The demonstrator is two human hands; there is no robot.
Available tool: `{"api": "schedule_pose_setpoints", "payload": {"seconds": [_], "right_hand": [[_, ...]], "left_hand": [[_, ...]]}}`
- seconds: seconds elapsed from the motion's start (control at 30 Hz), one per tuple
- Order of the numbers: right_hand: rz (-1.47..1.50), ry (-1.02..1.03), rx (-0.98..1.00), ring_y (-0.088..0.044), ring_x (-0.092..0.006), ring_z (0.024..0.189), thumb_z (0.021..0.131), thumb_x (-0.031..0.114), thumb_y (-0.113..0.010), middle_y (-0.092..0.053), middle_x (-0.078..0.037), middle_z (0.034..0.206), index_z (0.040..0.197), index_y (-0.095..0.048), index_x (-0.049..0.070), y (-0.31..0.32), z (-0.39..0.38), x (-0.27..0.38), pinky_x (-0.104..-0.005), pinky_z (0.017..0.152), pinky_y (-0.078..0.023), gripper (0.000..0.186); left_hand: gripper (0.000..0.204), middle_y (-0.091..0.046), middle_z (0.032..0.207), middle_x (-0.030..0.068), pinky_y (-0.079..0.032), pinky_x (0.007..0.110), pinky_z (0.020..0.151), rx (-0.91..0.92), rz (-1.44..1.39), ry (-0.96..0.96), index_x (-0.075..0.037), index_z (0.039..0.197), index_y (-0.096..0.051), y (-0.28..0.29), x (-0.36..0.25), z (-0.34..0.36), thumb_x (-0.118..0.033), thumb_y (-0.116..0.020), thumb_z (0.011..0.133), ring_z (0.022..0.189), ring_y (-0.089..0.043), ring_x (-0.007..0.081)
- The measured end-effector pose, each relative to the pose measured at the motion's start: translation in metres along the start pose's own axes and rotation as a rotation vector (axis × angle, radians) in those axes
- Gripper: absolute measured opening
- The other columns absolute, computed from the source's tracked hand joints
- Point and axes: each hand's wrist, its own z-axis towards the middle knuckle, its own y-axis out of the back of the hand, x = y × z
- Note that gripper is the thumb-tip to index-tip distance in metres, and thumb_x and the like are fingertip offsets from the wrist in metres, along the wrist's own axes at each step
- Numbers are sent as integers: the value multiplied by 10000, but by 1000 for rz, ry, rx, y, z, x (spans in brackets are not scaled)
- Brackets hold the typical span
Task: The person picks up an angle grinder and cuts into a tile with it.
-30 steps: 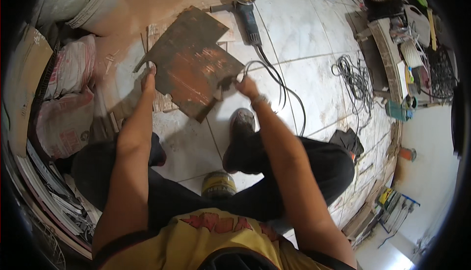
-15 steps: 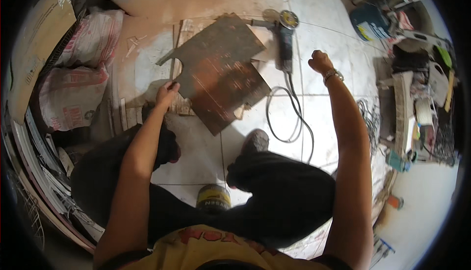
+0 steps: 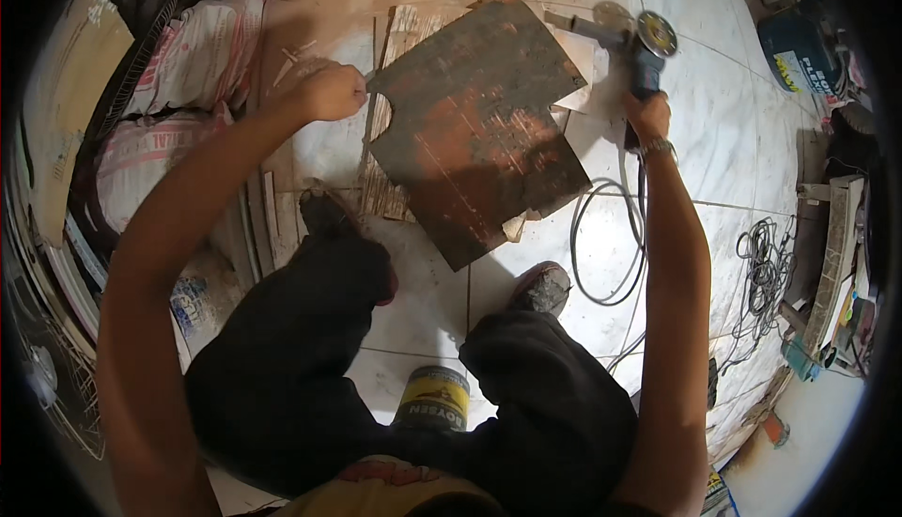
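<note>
My right hand [image 3: 648, 118] is wrapped round the rear body of an angle grinder [image 3: 644, 71], whose disc points away from me and whose side handle points left. The thin dark sheet [image 3: 479, 132], with rusty orange patches, scratches and cut-out notches, lies left of the grinder on pale wooden pieces [image 3: 399, 33]. My left hand [image 3: 334, 92] is closed at the sheet's left corner, covering its narrow tab. Whether the fingers grip that tab or hover above it is hidden. The grinder's cord [image 3: 601, 296] loops on the tiles beside the sheet.
A paint can [image 3: 432, 400] stands between my legs; my shoes [image 3: 543, 289] are close to the sheet. Plastic sacks [image 3: 202, 52] and long strips line the left. A coiled cable [image 3: 766, 268], dark bucket [image 3: 799, 52] and wooden bench [image 3: 836, 245] are on the right.
My right hand has moved from the air right of the grinder onto its body. My left hand has shifted from the sheet's lower left edge up to its left corner. The view has shifted.
</note>
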Motion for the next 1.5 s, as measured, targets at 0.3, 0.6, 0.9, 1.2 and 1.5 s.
{"api": "schedule_pose_setpoints", "payload": {"seconds": [0.3,0.6,0.9,1.2,1.5], "right_hand": [[771,-256,118,-638,-152,624,855,269,-787,-665,-56,760,1022,-654,-19,158,-121,-42,-299,590,-514,359],[928,-392,204,-661,-189,622,874,342,-796,-669,-98,825,1033,-635,-15,163,-229,-59,-325,590,-573,423],[1049,-287,432,-734,-235,828,834,285,-794,-755,-155,1020,1162,-668,-109,109,-243,-24,-356,797,-614,528],[871,-275,311,-646,-171,722,778,200,-834,-707,-90,881,1063,-668,-73,78,-234,9,-311,690,-537,428],[939,-291,305,-630,-147,689,795,200,-823,-701,-68,830,995,-696,-47,65,-230,18,-306,649,-509,342]], "left_hand": [[557,-705,1330,127,-461,403,1075,-103,-1106,687,-9,1326,-688,-136,-17,-6,-432,-711,966,1264,-636,277],[656,-685,1345,235,-491,429,1057,-42,-1031,400,61,1335,-653,-132,-24,52,-459,-721,943,1209,-674,367],[748,-592,1427,314,-435,458,1164,-299,-318,296,48,1463,-551,-134,-45,28,-406,-755,905,1349,-566,439],[561,-599,1385,268,-485,458,1094,-238,-339,247,-22,1350,-685,-118,-54,20,-274,-818,866,1300,-577,442],[440,-656,1280,243,-496,439,1077,-336,-509,341,-54,1249,-729,-131,-54,20,-239,-770,851,1220,-626,411]]}}
